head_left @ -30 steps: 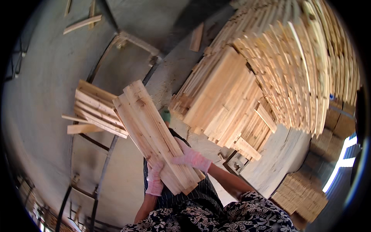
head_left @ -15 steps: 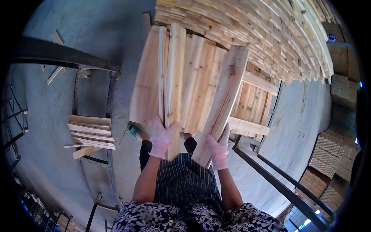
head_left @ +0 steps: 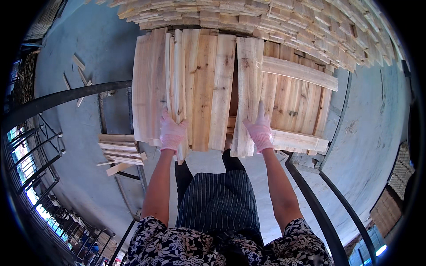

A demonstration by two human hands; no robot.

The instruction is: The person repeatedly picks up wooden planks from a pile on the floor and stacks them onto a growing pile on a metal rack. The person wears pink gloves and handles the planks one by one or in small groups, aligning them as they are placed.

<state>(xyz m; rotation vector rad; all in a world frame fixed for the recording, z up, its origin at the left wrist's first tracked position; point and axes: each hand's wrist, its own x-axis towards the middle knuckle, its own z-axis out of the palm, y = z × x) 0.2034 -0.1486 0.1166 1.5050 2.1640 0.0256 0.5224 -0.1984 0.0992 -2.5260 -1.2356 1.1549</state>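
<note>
Both my hands wear pink-white gloves. My left hand (head_left: 172, 133) is closed around the near end of several narrow wooden boards (head_left: 178, 75), which lie bunched together on a row of flat wooden planks (head_left: 203, 88). My right hand (head_left: 258, 128) grips the near end of a wider wooden plank (head_left: 246, 80), thumb on its left side and a finger stretched along its right. Left of this plank a dark gap shows the support underneath. Beyond its right side lies a slatted wooden panel (head_left: 293, 102) with two crosspieces (head_left: 301, 73).
A tall stack of boards (head_left: 248, 17) rises along the far side. Short boards (head_left: 117, 148) rest on a metal frame at left, under a dark curved bar (head_left: 66, 95). Dark metal rails (head_left: 313, 201) run at the lower right. Loose sticks (head_left: 82, 75) lie on the floor.
The right-hand plank has come down from a tilted, raised position to lie nearly straight beside the panel. My left hand's boards have lowered onto the planks. The view has shifted.
</note>
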